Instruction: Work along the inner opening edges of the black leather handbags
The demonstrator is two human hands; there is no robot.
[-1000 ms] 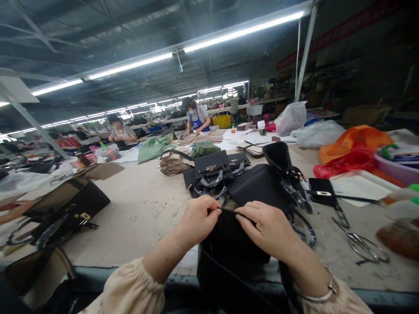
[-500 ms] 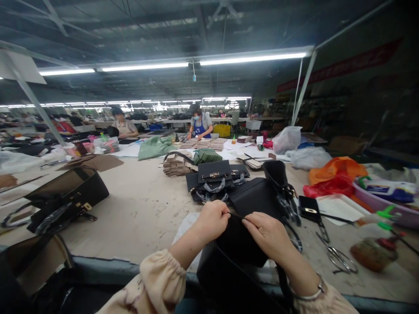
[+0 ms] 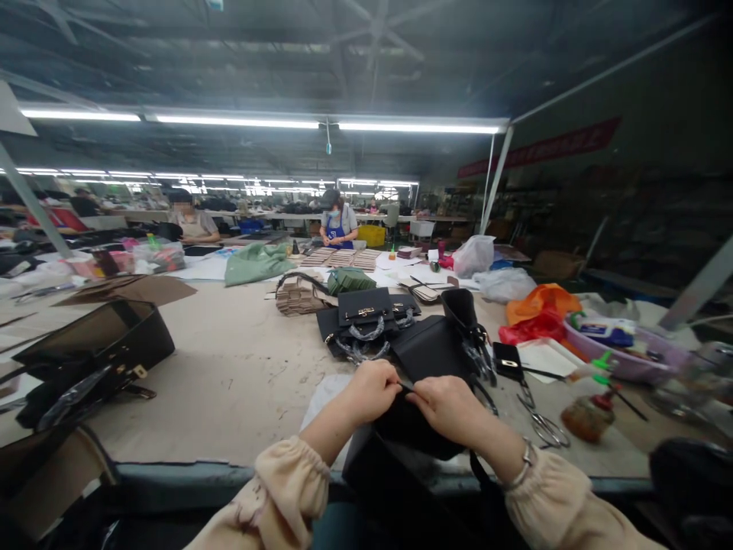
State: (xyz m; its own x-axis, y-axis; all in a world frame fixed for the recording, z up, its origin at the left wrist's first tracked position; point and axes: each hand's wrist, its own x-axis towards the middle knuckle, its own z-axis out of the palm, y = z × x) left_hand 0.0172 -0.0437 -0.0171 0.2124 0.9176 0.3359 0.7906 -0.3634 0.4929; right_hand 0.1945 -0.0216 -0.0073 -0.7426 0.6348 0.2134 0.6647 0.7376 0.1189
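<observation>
A black handbag [image 3: 421, 426] is at the table's front edge, its lower part hanging into the dark below. My left hand [image 3: 375, 389] pinches the bag's upper edge between thumb and fingers. Close beside it, my right hand [image 3: 447, 406] grips the same edge, thumb on top. Just beyond my hands lie finished-looking black handbags [image 3: 363, 312] with gold clasps and plastic-wrapped handles. A larger black bag body [image 3: 431, 351] rests right behind my right hand. The inside of the bag I hold is hidden.
Another black handbag [image 3: 100, 359] lies on its side at left. Scissors [image 3: 547, 429], a glue bottle [image 3: 589, 416] and a purple basin [image 3: 635, 368] sit at right. Brown stacked pieces [image 3: 301, 294] and green cloth [image 3: 257, 263] lie farther back. A person in a blue apron [image 3: 339, 225] works across the table.
My right hand has slid left along the bag's edge, closer to my left hand. The camera view has turned slightly right and tilted up.
</observation>
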